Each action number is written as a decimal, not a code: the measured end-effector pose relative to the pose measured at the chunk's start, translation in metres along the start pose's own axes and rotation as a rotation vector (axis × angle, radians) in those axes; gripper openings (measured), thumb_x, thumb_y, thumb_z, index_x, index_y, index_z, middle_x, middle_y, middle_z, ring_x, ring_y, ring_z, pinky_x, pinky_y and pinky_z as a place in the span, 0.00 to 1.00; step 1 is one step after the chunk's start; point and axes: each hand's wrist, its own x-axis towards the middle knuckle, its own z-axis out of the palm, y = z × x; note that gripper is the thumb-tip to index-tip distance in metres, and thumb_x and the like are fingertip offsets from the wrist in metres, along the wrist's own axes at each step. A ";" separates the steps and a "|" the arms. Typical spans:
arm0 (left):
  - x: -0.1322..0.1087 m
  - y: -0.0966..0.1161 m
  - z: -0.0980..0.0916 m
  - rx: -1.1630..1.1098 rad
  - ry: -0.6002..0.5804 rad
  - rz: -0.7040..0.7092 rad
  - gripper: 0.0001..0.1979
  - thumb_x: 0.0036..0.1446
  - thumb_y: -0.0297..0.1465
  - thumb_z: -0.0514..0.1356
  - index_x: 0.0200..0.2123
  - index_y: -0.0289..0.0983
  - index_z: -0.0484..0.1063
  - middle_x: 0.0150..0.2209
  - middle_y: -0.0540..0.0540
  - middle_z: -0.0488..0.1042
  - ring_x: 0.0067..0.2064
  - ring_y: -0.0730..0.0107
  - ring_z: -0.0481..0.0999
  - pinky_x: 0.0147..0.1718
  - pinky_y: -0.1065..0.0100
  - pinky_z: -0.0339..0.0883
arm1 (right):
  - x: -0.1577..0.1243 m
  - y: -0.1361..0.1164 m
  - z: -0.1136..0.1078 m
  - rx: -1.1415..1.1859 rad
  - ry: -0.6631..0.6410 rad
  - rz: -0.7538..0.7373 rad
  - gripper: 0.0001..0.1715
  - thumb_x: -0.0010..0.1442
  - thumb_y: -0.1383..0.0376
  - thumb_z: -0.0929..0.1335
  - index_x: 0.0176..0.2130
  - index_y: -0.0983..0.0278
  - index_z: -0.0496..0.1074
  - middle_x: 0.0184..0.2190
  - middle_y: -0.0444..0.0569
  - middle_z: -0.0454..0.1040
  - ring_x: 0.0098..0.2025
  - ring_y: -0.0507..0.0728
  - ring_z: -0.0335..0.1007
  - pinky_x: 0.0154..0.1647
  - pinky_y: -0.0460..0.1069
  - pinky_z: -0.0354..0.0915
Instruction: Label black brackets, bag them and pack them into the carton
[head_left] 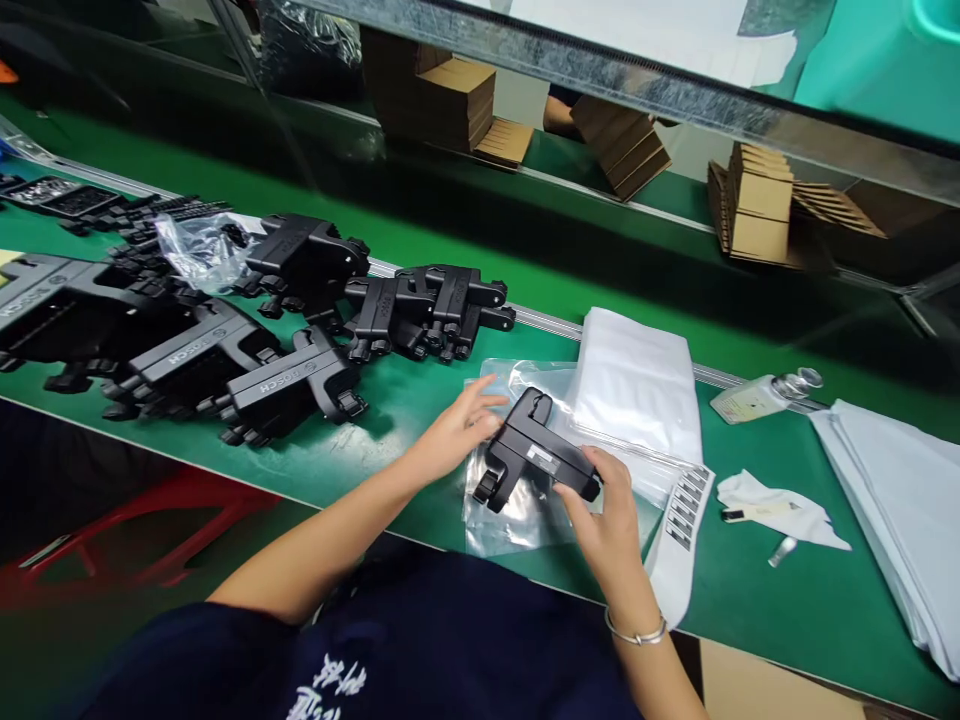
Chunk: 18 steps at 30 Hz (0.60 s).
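Observation:
My right hand (606, 505) pinches the right end of a black plastic bracket (534, 447) between thumb and fingers. The bracket has two clamp-like arms on its left side and a small white label on its upward face. Close to its left side is my left hand (466, 425), fingers apart; whether a fingertip touches the bracket I cannot tell. Beneath the bracket lie clear plastic bags (487, 525). A stack of white bags (637, 375) sits just behind, and a strip of printed labels (686, 510) lies to the right of my right hand.
Several similar brackets marked BOSCH (289, 380) crowd the green bench (405, 400) on the left, with a crumpled clear bag (206, 250) among them. At right are a pump bottle (757, 397), torn white paper (780, 508) and white sheets (900, 500). A metal-edged shelf (637, 85) overhangs the bench.

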 end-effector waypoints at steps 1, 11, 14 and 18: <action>-0.004 -0.004 0.000 0.015 0.036 0.012 0.26 0.66 0.32 0.47 0.66 0.39 0.48 0.55 0.35 0.72 0.48 0.63 0.78 0.42 0.61 0.75 | -0.002 0.003 -0.003 0.002 0.020 0.013 0.27 0.63 0.64 0.67 0.59 0.56 0.59 0.48 0.55 0.71 0.51 0.64 0.69 0.49 0.63 0.67; -0.046 -0.012 0.064 0.806 -0.543 0.414 0.31 0.61 0.41 0.58 0.65 0.38 0.58 0.64 0.37 0.64 0.64 0.50 0.63 0.62 0.46 0.57 | -0.010 0.009 -0.026 -0.005 0.184 0.026 0.30 0.60 0.67 0.69 0.59 0.54 0.58 0.47 0.54 0.71 0.50 0.64 0.70 0.52 0.66 0.66; -0.038 -0.015 0.064 0.863 -0.513 0.396 0.25 0.62 0.41 0.57 0.59 0.37 0.67 0.62 0.36 0.66 0.64 0.48 0.63 0.62 0.44 0.55 | -0.014 0.010 -0.032 -0.011 0.213 0.045 0.30 0.60 0.67 0.70 0.59 0.55 0.58 0.47 0.54 0.71 0.50 0.64 0.70 0.52 0.66 0.65; -0.047 -0.012 0.078 0.854 -0.544 0.424 0.30 0.62 0.42 0.57 0.63 0.35 0.61 0.65 0.34 0.61 0.65 0.48 0.61 0.61 0.48 0.57 | -0.020 0.013 -0.038 -0.035 0.222 0.048 0.29 0.61 0.66 0.69 0.59 0.55 0.58 0.47 0.54 0.72 0.49 0.63 0.70 0.53 0.66 0.65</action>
